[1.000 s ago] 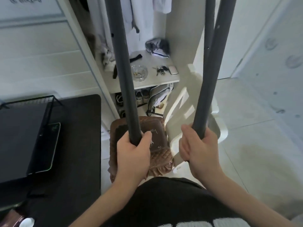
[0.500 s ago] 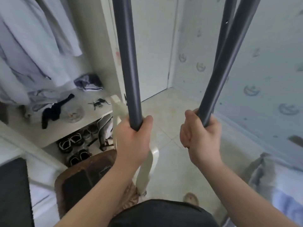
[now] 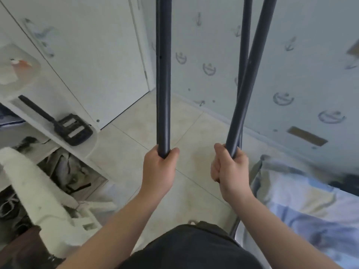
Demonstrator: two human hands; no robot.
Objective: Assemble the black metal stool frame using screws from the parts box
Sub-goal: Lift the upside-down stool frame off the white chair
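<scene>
A: Whereabouts of the stool frame (image 3: 163, 84)?

B: Dead centre, held up above the tiled floor (image 3: 194, 121). Three dark tubes, all running toward twelve o'clock and out past the top edge.

A: Gripped how?

B: Left hand (image 3: 158, 169) just toward seven o'clock from centre, fingers (image 3: 150, 155) and thumb curled fully round the bottom end of the upright tube. Right hand (image 3: 230, 167) toward five o'clock, wrapped just as tightly round the slanted tube (image 3: 250, 78), leaning off to one o'clock. Third tube (image 3: 245, 35) close behind that one, crossing it higher up. Impossible to tell whether touched by the right hand.

A: And further out?

B: Pale wall (image 3: 291, 61) printed with anchors from one to three o'clock. Bed (image 3: 303, 200) with blue and yellow bedding at four, near the right forearm. White door (image 3: 101, 55) at eleven. White shelf (image 3: 91, 136) at nine, carrying a flat black object (image 3: 72, 129) with a long handle or strap. Blurred white plastic furniture (image 3: 35, 191) at eight, with shoes in the gap beneath the shelf. Dark clothing (image 3: 190, 247) at six, between both forearms.
</scene>
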